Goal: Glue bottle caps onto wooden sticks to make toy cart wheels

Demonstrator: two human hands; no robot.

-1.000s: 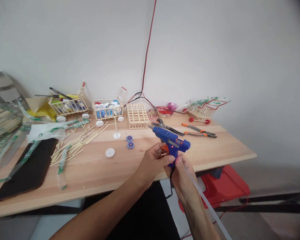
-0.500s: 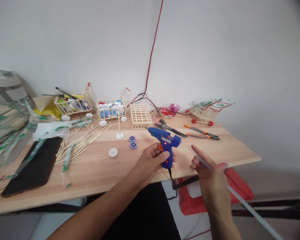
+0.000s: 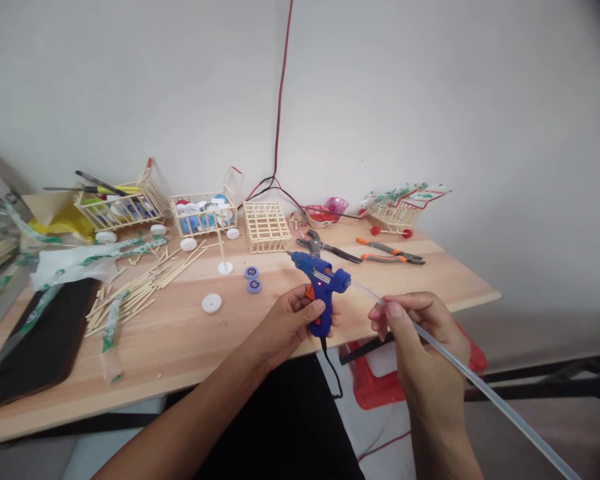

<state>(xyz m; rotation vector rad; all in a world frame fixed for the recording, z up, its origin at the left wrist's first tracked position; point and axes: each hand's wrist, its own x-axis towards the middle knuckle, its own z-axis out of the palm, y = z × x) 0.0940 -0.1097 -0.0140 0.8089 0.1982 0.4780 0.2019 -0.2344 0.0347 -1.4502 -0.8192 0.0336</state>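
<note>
My left hand [image 3: 295, 319] is wrapped round the handle of a blue glue gun [image 3: 322, 285], whose small red light glows. The gun's nozzle points to the upper left, and a black cord hangs from its grip. Between thumb and fingers, my right hand [image 3: 420, 340] pinches a long translucent glue stick [image 3: 485, 390]. The stick's front tip lies close to the rear opening of the gun; whether it touches, I cannot tell. Its other end runs off the lower right. Left of the gun lie two blue bottle caps [image 3: 253, 285] and a white disc [image 3: 212, 303].
Small stick-built carts [image 3: 205, 215] with cap wheels stand along the wall, beside a stick cage [image 3: 267, 227]. Pliers [image 3: 393, 252] and a second cutting tool [image 3: 325, 248] lie behind the gun. Loose wooden sticks [image 3: 140, 287] and a black board [image 3: 40, 340] cover the left. A red stool [image 3: 375, 383] stands below.
My right hand has turned and now pinches the glue stick, its tip brought up to the rear of the gun. The view has shifted slightly to the right.
</note>
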